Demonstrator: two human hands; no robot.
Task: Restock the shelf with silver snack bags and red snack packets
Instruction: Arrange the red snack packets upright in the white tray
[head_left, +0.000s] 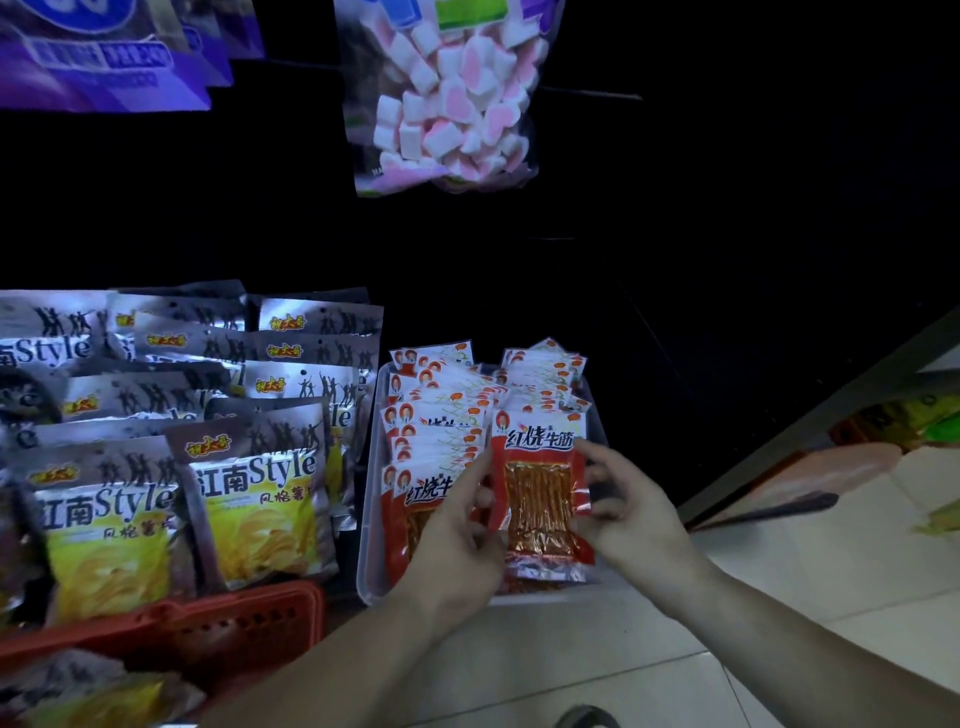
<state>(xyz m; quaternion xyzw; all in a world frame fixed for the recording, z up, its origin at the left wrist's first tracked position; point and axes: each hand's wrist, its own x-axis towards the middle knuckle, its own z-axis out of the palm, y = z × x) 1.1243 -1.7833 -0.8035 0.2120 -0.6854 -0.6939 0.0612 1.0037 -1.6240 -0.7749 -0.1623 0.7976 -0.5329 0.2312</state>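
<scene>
A clear tray (370, 540) on the low shelf holds two rows of red snack packets (436, 415). Both hands hold the front packet (540, 483) of the right row upright. My left hand (457, 535) grips its left edge, and my right hand (628, 504) pinches its right edge. Several silver snack bags (260, 493) with yellow fronts stand in rows to the left of the tray.
A red plastic basket (228, 623) with more silver bags sits at the lower left on the floor. A marshmallow bag (447, 98) and purple bags (104, 57) hang above. White floor tiles (571, 670) lie in front; another shelf edge (831, 410) runs at the right.
</scene>
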